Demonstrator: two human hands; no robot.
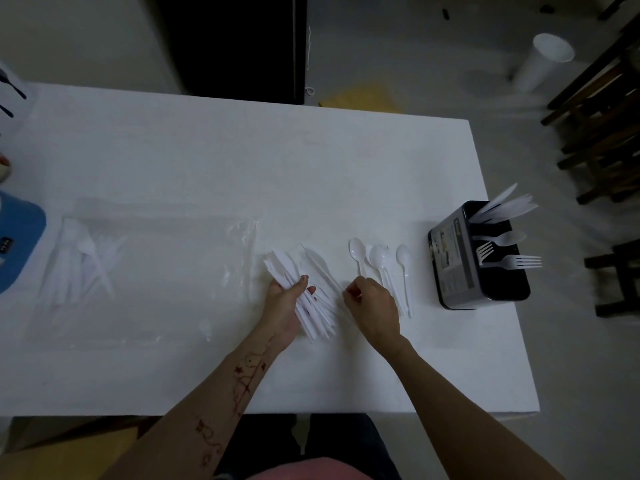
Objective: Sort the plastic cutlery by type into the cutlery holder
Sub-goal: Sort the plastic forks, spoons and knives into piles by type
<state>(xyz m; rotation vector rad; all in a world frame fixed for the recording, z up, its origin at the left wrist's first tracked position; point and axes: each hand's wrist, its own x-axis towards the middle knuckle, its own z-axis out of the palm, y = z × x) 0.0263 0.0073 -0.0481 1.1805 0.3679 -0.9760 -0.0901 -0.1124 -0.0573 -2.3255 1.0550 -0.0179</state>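
Observation:
My left hand [284,306] grips a bundle of white plastic knives [313,306] at mid-table, blades fanned toward the far left. Just right of it, my right hand [372,303] pinches with curled fingers at the handle of a loose knife [320,268] lying beside the bundle. Several white spoons [379,259] lie in a row right of my right hand. The black cutlery holder [450,268] stands at the table's right edge, with knives [504,206] in its far section and forks [509,252] in the middle one.
A clear plastic bag [242,244] lies flat on the white table [242,161], and more white cutlery [83,261] sits in clear wrap at the left. A blue object [17,237] is at the left edge. Dark chairs [602,133] and a white cup [543,60] stand beyond the right side.

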